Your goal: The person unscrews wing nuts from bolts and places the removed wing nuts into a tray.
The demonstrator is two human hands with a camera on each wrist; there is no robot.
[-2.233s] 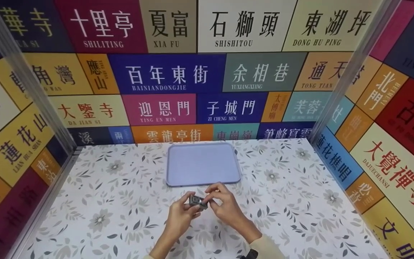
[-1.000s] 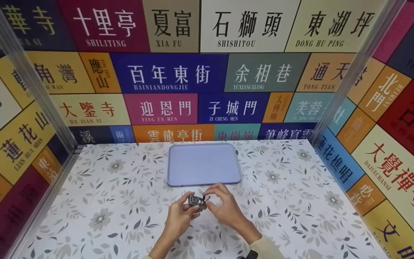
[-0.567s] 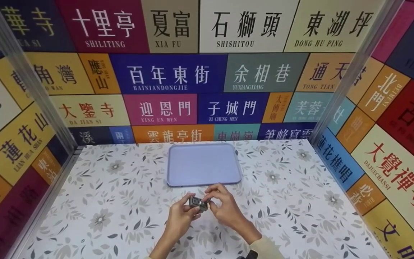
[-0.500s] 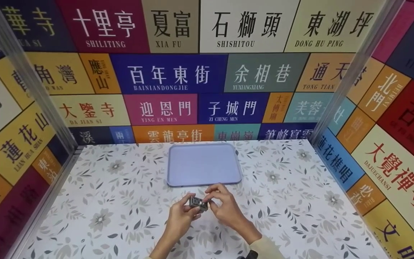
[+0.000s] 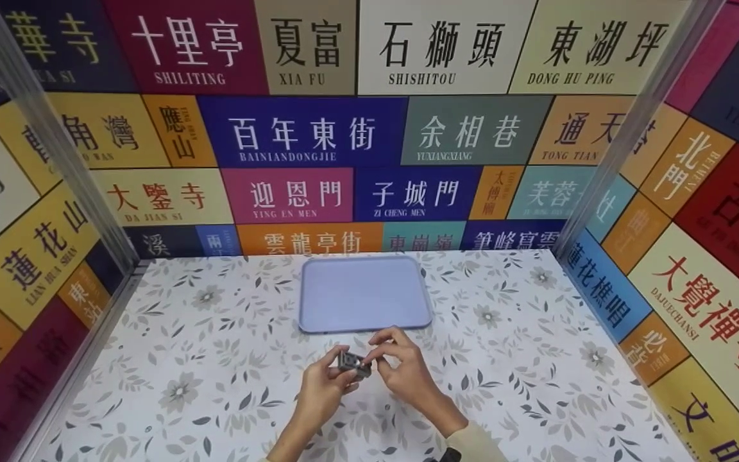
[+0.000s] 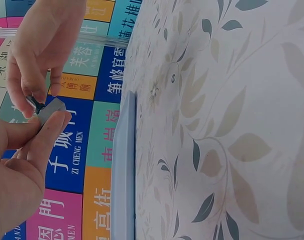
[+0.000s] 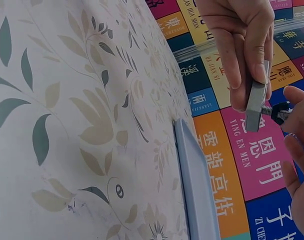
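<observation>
From my head, one view looks forward and down past my left hand and right hand, over the bench, to the far wall. The wrist views sit close and low, turned sideways: left facing far-right, right facing far-left. Both share my hands, the bench and the tray.

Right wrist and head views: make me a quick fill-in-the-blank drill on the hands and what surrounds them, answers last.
1. The block in the left hand is coloured ____.
2. The right hand pinches a knob coloured ____.
3. The lilac tray lies on a tablecloth printed with leaves and ____.
4. The pink wall sign beyond the tray reads YING EN ____.

Missing words: gray; black; flowers; MEN.
</observation>
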